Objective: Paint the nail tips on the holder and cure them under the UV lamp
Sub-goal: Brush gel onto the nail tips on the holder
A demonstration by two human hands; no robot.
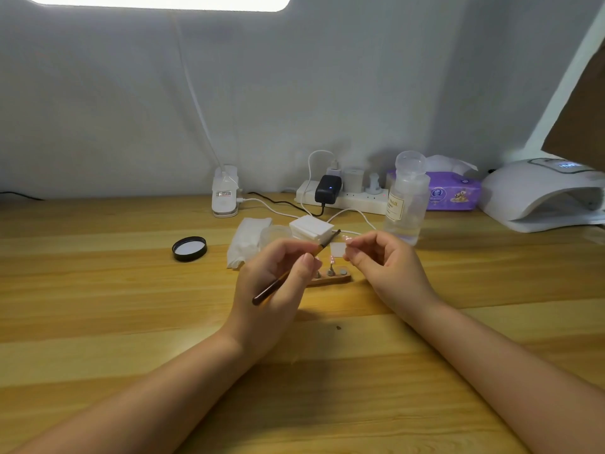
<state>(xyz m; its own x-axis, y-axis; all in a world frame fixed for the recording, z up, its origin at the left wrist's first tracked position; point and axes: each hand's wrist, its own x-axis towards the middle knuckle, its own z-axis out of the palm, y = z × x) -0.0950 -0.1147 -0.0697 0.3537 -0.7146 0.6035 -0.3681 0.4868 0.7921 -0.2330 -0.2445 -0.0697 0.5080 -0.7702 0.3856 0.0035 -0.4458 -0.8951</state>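
Now both hands hover above the holder (330, 279). Left hand (278, 283) grips the brush (294, 268) (bristles angled up), while right hand (386, 267) pinches a small white pad (337, 250).

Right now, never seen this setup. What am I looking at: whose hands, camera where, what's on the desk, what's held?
No machine here: a person's two bare hands, filmed by one wide-angle camera on their head, looking forward and down.

The left hand grips a thin brush. The right hand pinches a small white pad near the bristles.

Below them on the wooden desk stands a small wooden holder with nail tips on pegs. Behind it: a stack of white pads, a crumpled tissue, a black lid, a clear bottle, a power strip and a purple wipes pack. The white UV lamp sits far right.
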